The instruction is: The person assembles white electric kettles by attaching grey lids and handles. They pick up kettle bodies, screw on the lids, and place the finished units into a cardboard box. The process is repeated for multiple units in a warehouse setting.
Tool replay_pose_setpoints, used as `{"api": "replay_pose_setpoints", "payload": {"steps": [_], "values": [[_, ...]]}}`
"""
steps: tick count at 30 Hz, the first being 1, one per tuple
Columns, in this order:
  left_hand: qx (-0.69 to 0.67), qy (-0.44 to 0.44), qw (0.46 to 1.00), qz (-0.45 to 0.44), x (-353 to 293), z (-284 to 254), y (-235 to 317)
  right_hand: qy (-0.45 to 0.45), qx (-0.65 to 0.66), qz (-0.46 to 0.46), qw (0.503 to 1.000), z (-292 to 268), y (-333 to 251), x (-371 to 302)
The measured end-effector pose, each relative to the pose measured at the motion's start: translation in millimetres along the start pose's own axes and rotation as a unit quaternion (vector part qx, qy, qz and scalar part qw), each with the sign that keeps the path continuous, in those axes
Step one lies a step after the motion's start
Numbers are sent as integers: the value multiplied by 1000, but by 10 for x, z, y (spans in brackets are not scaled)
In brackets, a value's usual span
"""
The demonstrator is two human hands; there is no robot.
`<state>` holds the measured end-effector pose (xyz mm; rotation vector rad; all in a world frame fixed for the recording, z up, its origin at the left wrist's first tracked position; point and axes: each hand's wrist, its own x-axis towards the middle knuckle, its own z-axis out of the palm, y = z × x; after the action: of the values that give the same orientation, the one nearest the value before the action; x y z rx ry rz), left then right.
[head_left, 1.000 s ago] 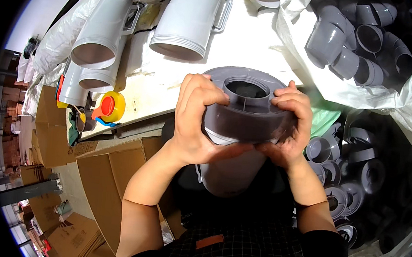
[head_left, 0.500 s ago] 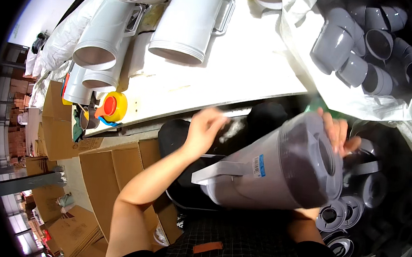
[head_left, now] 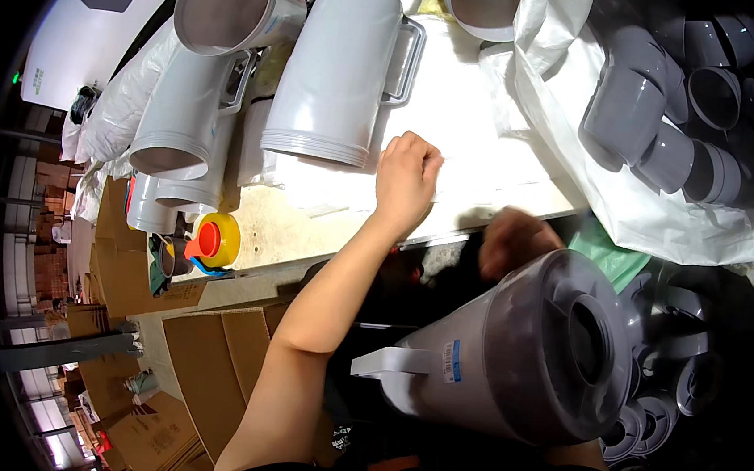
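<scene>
While the grey jug [head_left: 464, 369] is leaning at the near right, just in front of the person's body, its handle [head_left: 393, 362] is pointing left and its broad, dark grey top [head_left: 527, 365] is facing right. A blue-and-white label [head_left: 451, 361] is showing on its side. The right hand [head_left: 517, 244] is blurring just beyond the jug's far side, so whether its fingers are touching the jug or holding anything I cannot tell. Farther left, the left hand [head_left: 406, 186] is hovering over or resting on the counter [head_left: 283, 232], its fingers bending inward; what they may be grasping is not showing. Just left of that hand, a large grey jug body [head_left: 332, 79] is standing or lying with its ridged rim facing near, and more jug bodies [head_left: 176, 128] are crowding the far left. A yellow container [head_left: 229, 239] is sitting at the counter's left edge. At the far right, grey curved pieces [head_left: 625, 114] are lying in white plastic [head_left: 665, 227]; nearer, ring-shaped grey parts [head_left: 655, 421] are piling beside the jug.
</scene>
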<state>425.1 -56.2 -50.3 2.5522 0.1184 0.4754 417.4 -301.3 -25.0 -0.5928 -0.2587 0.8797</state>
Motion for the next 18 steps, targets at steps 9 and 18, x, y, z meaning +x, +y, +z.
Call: {"api": "replay_pose_setpoints", "payload": {"steps": [9, 18], "values": [[-540, 30, 815, -208, 122, -328, 280, 215, -149, -24, 965, 100, 195, 305], [-446, -116, 886, -57, -807, -995, 1162, 377, -284, -141, 870, -10, 7, -168]]}}
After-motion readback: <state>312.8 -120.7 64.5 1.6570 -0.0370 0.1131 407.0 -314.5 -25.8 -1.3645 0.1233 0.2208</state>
